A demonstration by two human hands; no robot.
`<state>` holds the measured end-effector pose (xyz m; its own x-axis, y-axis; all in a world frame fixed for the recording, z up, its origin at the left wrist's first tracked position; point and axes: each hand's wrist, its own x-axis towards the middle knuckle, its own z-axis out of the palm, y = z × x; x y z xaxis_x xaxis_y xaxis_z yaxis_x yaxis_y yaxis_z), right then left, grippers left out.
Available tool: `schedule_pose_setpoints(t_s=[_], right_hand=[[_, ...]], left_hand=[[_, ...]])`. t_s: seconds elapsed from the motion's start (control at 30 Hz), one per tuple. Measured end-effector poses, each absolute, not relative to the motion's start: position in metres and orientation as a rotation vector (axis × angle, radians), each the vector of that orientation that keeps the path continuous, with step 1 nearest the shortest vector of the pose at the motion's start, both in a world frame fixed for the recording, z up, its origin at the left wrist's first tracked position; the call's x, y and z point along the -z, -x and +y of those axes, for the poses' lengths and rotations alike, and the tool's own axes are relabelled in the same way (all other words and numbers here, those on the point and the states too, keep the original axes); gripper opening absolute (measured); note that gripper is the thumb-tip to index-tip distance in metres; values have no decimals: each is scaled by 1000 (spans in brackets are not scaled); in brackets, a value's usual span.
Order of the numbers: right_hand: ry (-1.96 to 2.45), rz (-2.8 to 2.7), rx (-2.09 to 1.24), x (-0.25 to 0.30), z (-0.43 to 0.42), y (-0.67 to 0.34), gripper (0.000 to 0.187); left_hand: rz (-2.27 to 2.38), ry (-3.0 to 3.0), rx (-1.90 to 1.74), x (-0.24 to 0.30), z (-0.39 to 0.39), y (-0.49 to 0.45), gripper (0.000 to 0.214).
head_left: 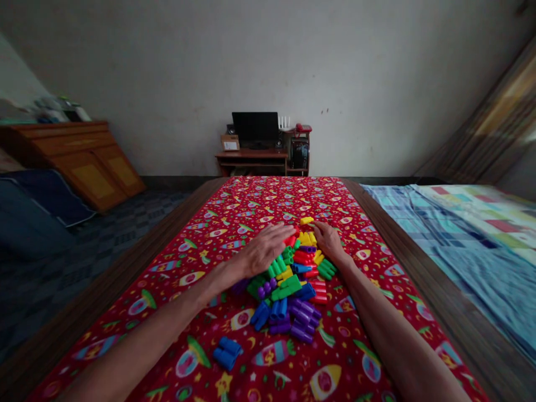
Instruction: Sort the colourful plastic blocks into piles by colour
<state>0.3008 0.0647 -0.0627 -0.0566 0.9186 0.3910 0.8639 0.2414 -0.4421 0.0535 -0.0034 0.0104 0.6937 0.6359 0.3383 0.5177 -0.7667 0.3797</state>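
Observation:
A heap of plastic building blocks (293,282) in red, yellow, green, blue and purple lies on a table covered with a red patterned cloth (251,206). My left hand (266,248) lies flat with fingers stretched out over the heap's far left side, touching green and red blocks. My right hand (329,240) rests at the heap's far right edge, fingers curled against yellow and red blocks. One blue block (226,353) lies apart, nearer to me on the left. A yellow block (306,220) sits just beyond the fingertips.
The table's wooden edges (389,234) show on both sides of the cloth. A bed with a checked sheet (460,234) stands to the right. A wooden cabinet (84,162) is at the left, and a small desk with a monitor (256,129) stands against the far wall.

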Motion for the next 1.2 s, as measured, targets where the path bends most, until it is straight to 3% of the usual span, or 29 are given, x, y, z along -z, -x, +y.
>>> schedule_pose_setpoints(t_s=[0.23,0.47,0.73,0.8,0.93,1.07,1.2], right_hand=[[1488,-1770,-363,57,63,-296,48],[1313,-1870,-736,47,52,-282,59],[1182,-1629,-924,45,58,-287,65],[1225,-1561,-838,44,69,-292,62],[1409,-1718,-422,33,99,-295,37],[1470,-2207,-288,30,124,-285,56],[1553,-2299,-122,41,128,-288,42]], left_hand=[[236,-3217,-237,7,-119,-66,41],[470,-3284,-415,23,-48,-66,40],[987,-2929,-697,8,-8,-34,44],[1119,-2742,-861,12,4,-20,48],[1208,-2384,-950,33,28,2,63],[1073,-2205,-834,51,34,12,63],[1080,-2148,-855,55,35,19,62]])
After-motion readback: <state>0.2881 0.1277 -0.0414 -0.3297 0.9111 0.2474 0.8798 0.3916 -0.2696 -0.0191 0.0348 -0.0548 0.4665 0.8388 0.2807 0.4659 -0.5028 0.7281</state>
